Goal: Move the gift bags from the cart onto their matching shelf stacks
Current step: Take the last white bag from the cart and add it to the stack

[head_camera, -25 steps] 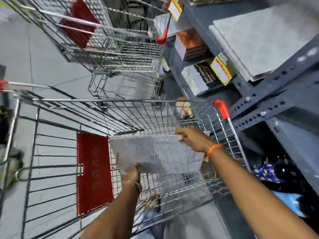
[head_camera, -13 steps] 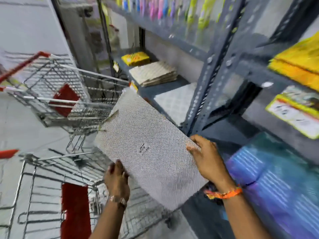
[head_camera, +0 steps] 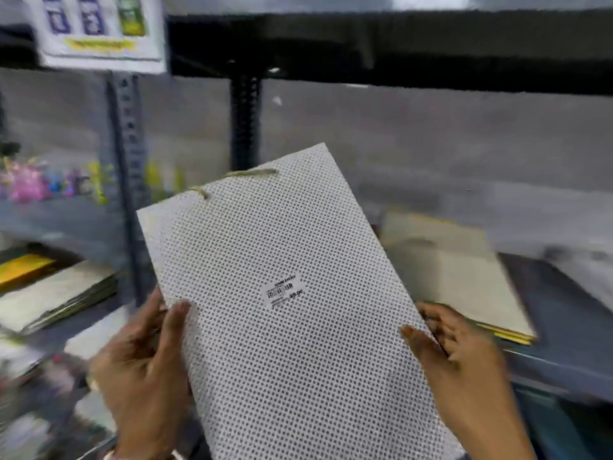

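The grey metal shelving unit [head_camera: 547, 366] now fills the whole view, where half a second ago the carts and floor still showed at the left; both carts have dropped out of sight and the head faces the shelf straight on. A dark upright post [head_camera: 244, 121] stands behind the top edge of the bag, and a lighter perforated post [head_camera: 127, 180] rises further left, with a blurred printed sign [head_camera: 99, 31] hanging over its top.

The white gift bag [head_camera: 298, 310] with small dark dots has been lifted higher and turned nearly upright on its long side; it is held in the air in front of the shelf, touching nothing but the hands. It hides the near left part of a cream stack of flat bags [head_camera: 464, 280] lying on the shelf board towards the right. A pale stack [head_camera: 56, 300] lies at the left, with a yellow one [head_camera: 23, 270] behind it.

The left hand [head_camera: 142, 370] clasps the bag's left edge, thumb on the front. The right hand [head_camera: 461, 356] pinches the right edge likewise.

A tan cord handle [head_camera: 232, 180] loops at the bag's top edge, and a barcode sticker [head_camera: 284, 289] sits near its middle.
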